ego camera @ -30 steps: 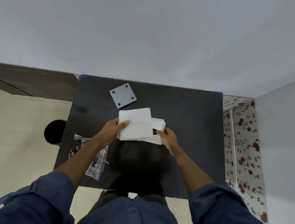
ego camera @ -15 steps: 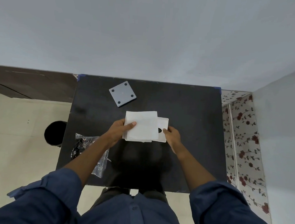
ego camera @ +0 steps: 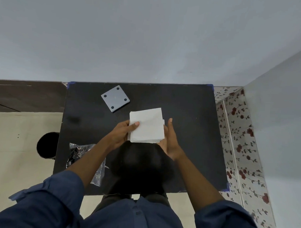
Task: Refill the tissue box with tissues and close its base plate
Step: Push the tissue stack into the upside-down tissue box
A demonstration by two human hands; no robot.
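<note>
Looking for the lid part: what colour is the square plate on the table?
Grey, with four dark round dots near its corners: the plate shows in the head view, the only view.

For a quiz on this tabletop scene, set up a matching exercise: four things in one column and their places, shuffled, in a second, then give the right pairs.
Things:
1. base plate
2. stack of tissues
3. plastic bag
4. black bin

Places:
A. on the floor beside the table's left edge
B. between the two hands
C. flat at the far side of the table, nothing touching it
D. on the table's near left, partly under the left forearm

Pairs: 1-C, 2-B, 3-D, 4-A
</note>
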